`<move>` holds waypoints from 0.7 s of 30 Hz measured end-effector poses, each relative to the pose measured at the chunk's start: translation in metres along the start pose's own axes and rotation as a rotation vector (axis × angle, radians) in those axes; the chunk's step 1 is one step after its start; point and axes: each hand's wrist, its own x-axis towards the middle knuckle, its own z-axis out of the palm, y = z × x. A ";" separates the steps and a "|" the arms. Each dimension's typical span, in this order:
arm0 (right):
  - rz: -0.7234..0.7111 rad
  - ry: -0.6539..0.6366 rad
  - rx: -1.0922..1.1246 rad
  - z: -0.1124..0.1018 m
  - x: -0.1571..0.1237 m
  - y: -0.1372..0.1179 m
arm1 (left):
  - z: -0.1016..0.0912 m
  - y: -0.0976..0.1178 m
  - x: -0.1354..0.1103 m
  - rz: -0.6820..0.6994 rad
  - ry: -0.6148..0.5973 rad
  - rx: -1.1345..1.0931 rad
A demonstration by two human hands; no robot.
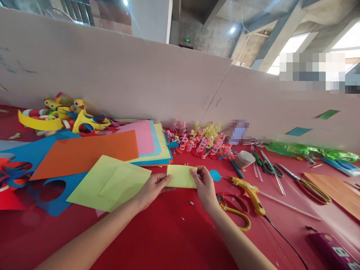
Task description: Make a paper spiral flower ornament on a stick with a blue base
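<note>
Between my two hands is a small folded piece of yellow paper (181,176), held just above the red table. My left hand (157,184) pinches its left end, thumb on top and fingers underneath. At the right end, my right hand (204,183) grips it with the thumb over the front. Left of my left hand lie larger pale yellow-green paper sheets (109,183), one overlapping another. Close to my right wrist rest scissors with red and yellow handles (239,217), partly hidden by that hand.
A yellow hot glue gun (250,193) with a cord lies at right, near yellow-handled scissors (313,189) and a paper cup (244,159). Coloured sheets (92,150) spread at left. Curled pink and yellow paper strips (201,138) sit by the pale partition (126,78).
</note>
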 end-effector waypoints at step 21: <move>0.003 -0.036 -0.104 0.002 -0.003 0.001 | -0.004 -0.010 0.004 0.193 0.103 0.478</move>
